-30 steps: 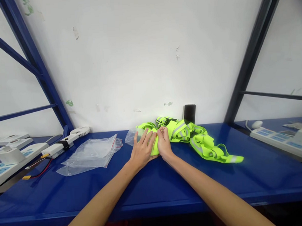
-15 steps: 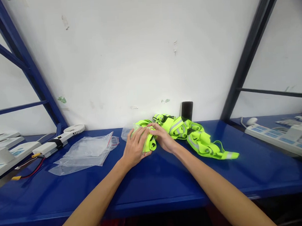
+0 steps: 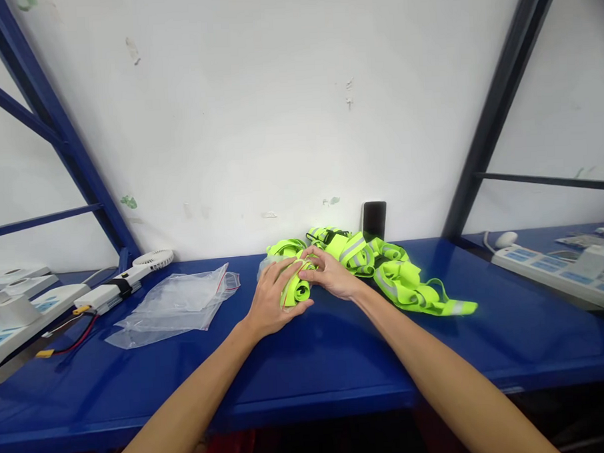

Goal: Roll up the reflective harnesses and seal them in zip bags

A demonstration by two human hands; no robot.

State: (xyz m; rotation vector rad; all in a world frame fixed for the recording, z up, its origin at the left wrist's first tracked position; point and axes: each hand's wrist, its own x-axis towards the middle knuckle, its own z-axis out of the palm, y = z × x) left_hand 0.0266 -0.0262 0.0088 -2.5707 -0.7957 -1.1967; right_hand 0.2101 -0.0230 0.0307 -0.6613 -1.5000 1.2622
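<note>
Rolled into a bundle, a neon-yellow reflective strap vest (image 3: 299,291) sits at the middle of the table, partly inside a clear zip bag (image 3: 264,264) with a red seal line. My left hand (image 3: 269,300) wraps the near left side of bag and roll, thumb underneath. From the right, my right hand (image 3: 333,274) has its fingers closed on the top of the roll near the bag's mouth. Much of the bag is hidden behind my left hand. Right behind my hands lie more yellow reflective vests (image 3: 354,252), with a loose silver-striped strap (image 3: 455,306) trailing right.
Flat clear zip bags (image 3: 178,302) lie to the left on the blue table (image 3: 338,365). Beyond them are a white handheld fan (image 3: 153,260), a battery pack with wires (image 3: 102,296) and power strips (image 3: 40,308). A phone (image 3: 374,218) leans on the wall. Another power strip (image 3: 549,269) is at right.
My left thumb has stretched out along the bottom of the roll. The bag has drawn in closer around the roll, with less of it showing at the left. The view has shifted slightly.
</note>
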